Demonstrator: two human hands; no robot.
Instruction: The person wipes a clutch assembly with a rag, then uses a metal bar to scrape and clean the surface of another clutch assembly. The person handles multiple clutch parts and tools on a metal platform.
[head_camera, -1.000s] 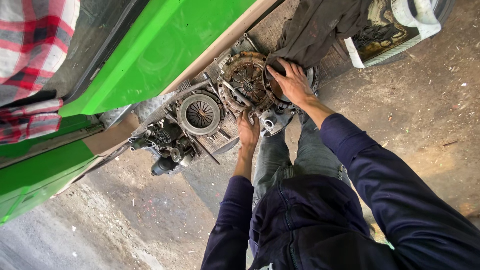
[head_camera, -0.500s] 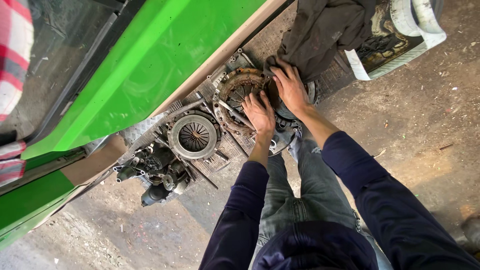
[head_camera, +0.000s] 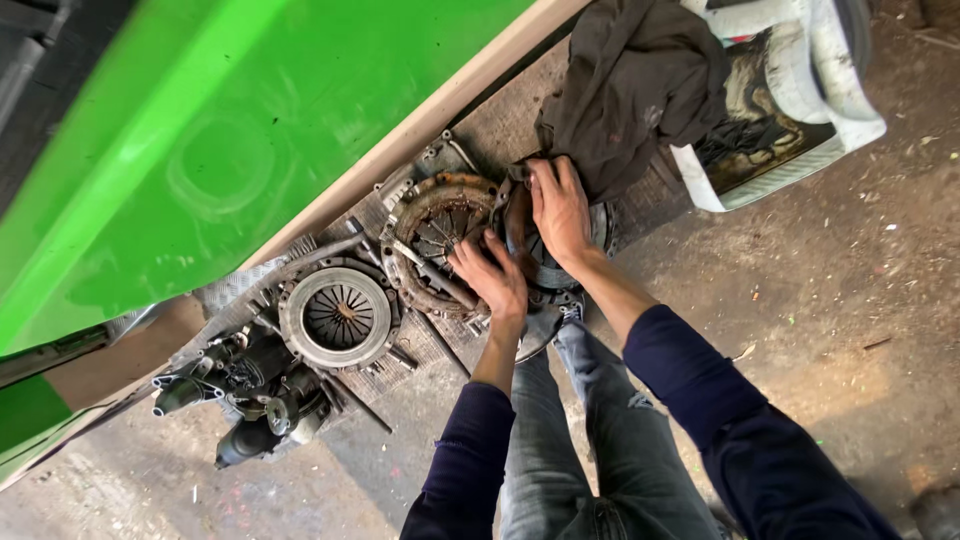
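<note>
A rusty round clutch cover (head_camera: 432, 235) lies on a ribbed metal sheet on the ground. My left hand (head_camera: 492, 275) rests on its right rim, fingers curled over the edge. My right hand (head_camera: 560, 207) grips the upper edge of a dark round disc (head_camera: 540, 262) that stands tilted just right of the rusty cover, partly hidden by both hands. Whether the disc is lifted clear of the ground I cannot tell.
A second, greyer clutch cover (head_camera: 336, 316) lies to the left, with dark greasy engine parts (head_camera: 250, 400) beyond it. A green vehicle body (head_camera: 230, 150) fills the upper left. A dark rag (head_camera: 640, 90) hangs over a white container (head_camera: 800, 110) at the top right. My knees are below.
The view has moved closer and shifted. My left hand has come up from below onto the rusty cover's rim. My right hand stays on the dark disc.
</note>
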